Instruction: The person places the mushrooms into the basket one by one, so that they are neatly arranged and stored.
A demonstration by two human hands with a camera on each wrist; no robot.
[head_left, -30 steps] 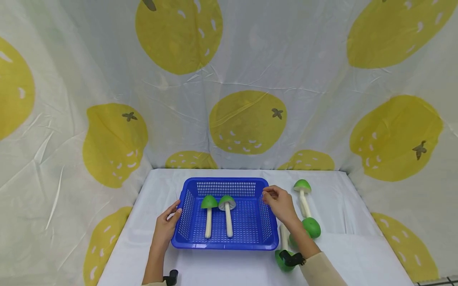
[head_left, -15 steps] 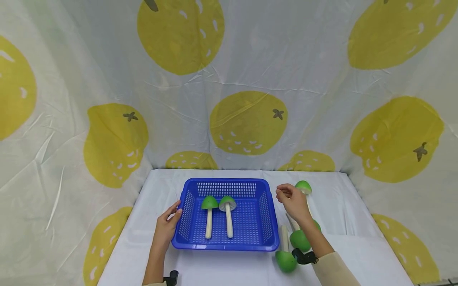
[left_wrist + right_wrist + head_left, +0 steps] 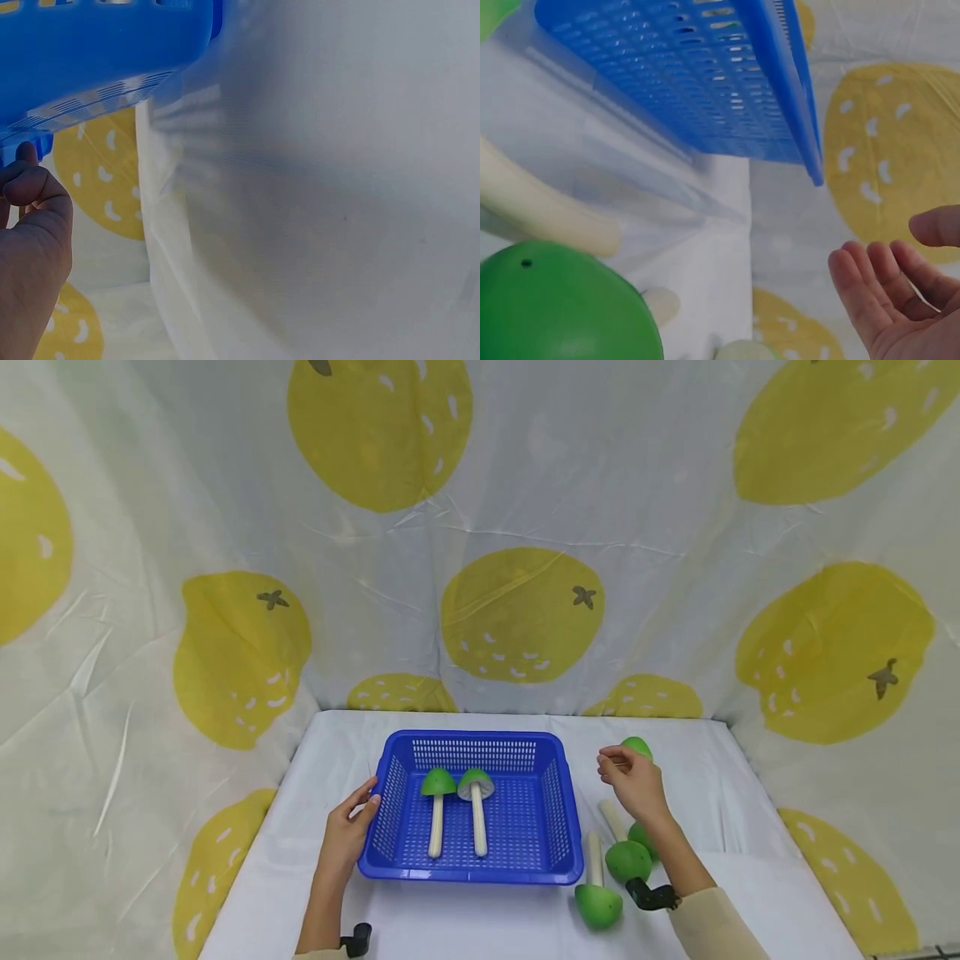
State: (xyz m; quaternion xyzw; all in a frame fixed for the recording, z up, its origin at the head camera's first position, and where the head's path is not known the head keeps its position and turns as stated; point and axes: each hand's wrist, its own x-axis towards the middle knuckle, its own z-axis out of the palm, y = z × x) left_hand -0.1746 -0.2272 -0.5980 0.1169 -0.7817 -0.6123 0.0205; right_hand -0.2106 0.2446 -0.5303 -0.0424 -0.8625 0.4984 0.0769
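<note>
A blue plastic basket [image 3: 480, 874] stands on the table with two green-capped toy mushrooms lying in it, a left one [image 3: 438, 783] and a right one [image 3: 478, 818]. At its left rim, my left hand [image 3: 347, 835] holds the edge between fingers and thumb. My right hand [image 3: 637, 785] hovers to the right of the basket, fingers loosely bent and holding nothing, as the right wrist view also shows. It partly covers a far mushroom [image 3: 637, 744]. Nearer my forearm lie more mushrooms, including a front one [image 3: 598, 906] and a middle one [image 3: 628, 862].
A white cloth covers the table [image 3: 465, 922]. Behind and at both sides hangs a pale curtain [image 3: 390, 610] printed with big yellow lemons. One more green cap [image 3: 643, 838] shows partly behind the right forearm.
My right hand has left the basket's right rim and moved right, over the mushrooms on the table. The left hand and the basket have stayed in place.
</note>
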